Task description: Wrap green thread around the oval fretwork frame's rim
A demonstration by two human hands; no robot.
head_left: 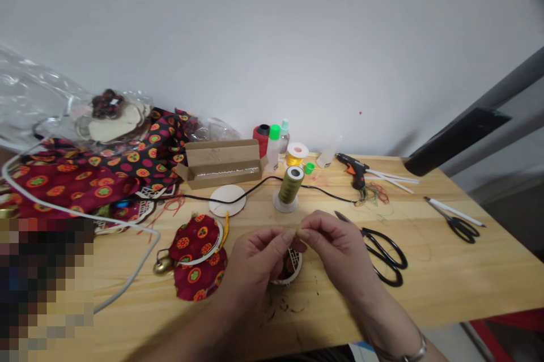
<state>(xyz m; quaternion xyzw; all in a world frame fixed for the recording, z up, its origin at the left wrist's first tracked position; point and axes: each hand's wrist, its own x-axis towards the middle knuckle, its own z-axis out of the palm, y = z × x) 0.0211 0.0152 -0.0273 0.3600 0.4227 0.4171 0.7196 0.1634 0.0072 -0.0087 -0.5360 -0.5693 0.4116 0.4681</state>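
Observation:
My left hand (255, 260) and my right hand (335, 248) meet above the wooden table (446, 271), fingertips pinched together on something too thin to make out. Beneath them lies a small round white piece with a carved lattice and red fabric (289, 267). A spool of olive-green thread (290, 186) stands upright just beyond the hands. To the left lie round pieces covered in red patterned fabric (196, 257) with a small brass bell (162, 265) beside them.
Black scissors (385, 254) lie right of my hands, a second pair (461, 226) farther right. A glue gun (355, 169), glue sticks, bottles, yellow ribbon roll (297, 152), cardboard box (223, 162), wooden disc (227, 199), black cable and piled red fabric (85, 175) fill the back and left.

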